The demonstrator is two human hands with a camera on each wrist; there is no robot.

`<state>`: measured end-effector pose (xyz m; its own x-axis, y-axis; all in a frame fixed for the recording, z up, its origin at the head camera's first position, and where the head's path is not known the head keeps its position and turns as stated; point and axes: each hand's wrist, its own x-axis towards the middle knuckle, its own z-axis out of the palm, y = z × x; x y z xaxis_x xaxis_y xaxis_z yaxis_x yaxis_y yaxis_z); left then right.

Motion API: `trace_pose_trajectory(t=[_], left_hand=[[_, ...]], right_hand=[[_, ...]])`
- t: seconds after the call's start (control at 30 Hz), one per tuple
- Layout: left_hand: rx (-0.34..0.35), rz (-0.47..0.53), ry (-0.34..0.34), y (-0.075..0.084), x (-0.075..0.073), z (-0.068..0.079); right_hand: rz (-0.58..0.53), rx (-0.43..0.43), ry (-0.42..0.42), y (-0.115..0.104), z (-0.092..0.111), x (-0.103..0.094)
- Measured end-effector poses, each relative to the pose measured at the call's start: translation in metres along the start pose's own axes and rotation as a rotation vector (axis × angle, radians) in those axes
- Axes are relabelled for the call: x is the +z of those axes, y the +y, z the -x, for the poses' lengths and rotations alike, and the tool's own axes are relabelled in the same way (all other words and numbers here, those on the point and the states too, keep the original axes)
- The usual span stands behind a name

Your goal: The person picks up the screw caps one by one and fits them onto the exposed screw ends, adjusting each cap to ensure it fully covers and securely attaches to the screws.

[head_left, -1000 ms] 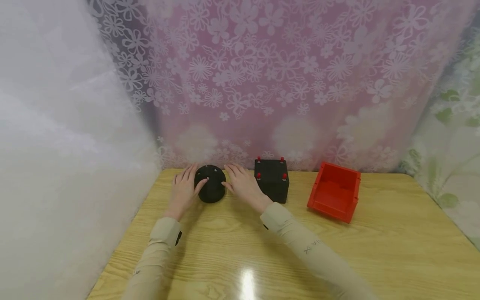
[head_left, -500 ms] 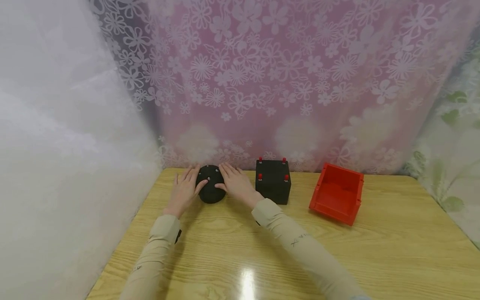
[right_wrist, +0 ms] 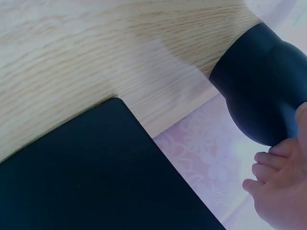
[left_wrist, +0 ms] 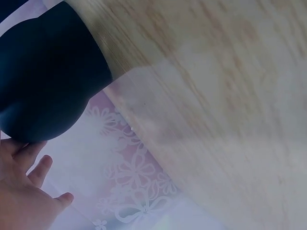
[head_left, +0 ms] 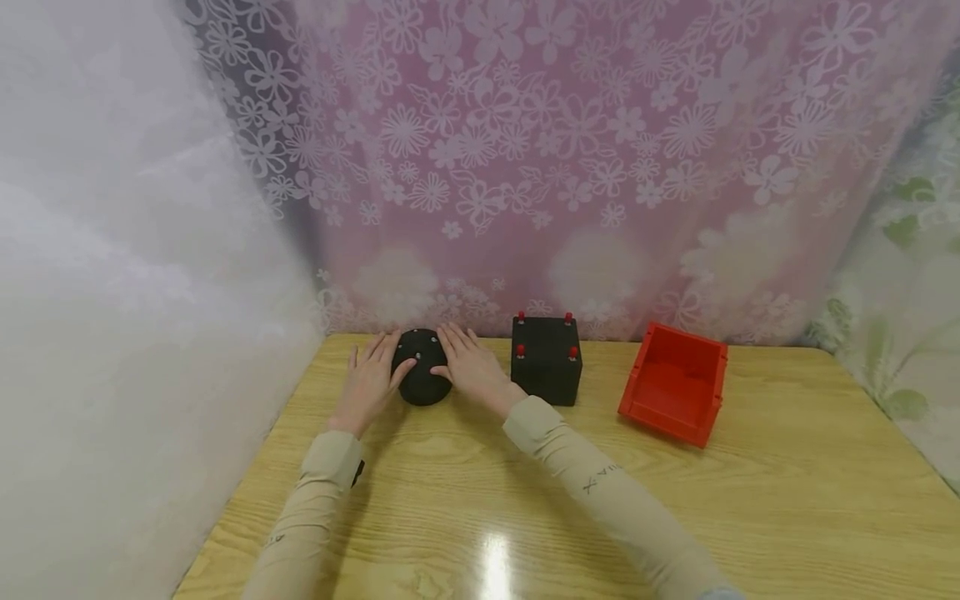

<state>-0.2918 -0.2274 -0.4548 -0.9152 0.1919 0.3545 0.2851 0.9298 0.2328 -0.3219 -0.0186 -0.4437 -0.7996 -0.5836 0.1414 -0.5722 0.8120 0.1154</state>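
A black domed block [head_left: 424,385] with small metal-looking dots on top stands at the table's back left. Both wrist views show its rounded upper part [left_wrist: 45,103] above a base that widens towards the table. On its left side rests my left hand [head_left: 366,383], fingers extended along it and thumb on the front. My right hand [head_left: 476,368] touches the opposite side, its fingers straight over the upper right and its thumb at the front. The right wrist view shows some right-hand fingers [right_wrist: 268,167] off the surface. The dome's back is hidden.
A black cube [head_left: 546,375] with red pegs [head_left: 521,351] at its top corners stands just right of my right hand. Further right sits a tilted-looking red bin [head_left: 678,392]. A floral curtain [head_left: 480,167] hangs behind the wooden table [head_left: 420,500].
My right hand has moved left and come onto the dome's right side during the first half second. Since then both hands have stayed nearly still. The left hand has kept its place.
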Motion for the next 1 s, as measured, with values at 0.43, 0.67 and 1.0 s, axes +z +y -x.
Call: trace_pose_trajectory(t=[0.43,0.67,1.0], left_hand=[[0.005,0.024,0.016,0.008,0.002,0.012],[0.013,0.006,0.038,0.012,0.002,0.020],[0.013,0.038,0.038,0.020,0.000,0.029]], right_hand=[[0.019,-0.021,0.052,-0.003,0.015,0.000],[0.049,-0.039,0.101,-0.004,0.023,0.002],[0.050,-0.051,0.130,-0.005,0.037,0.003]])
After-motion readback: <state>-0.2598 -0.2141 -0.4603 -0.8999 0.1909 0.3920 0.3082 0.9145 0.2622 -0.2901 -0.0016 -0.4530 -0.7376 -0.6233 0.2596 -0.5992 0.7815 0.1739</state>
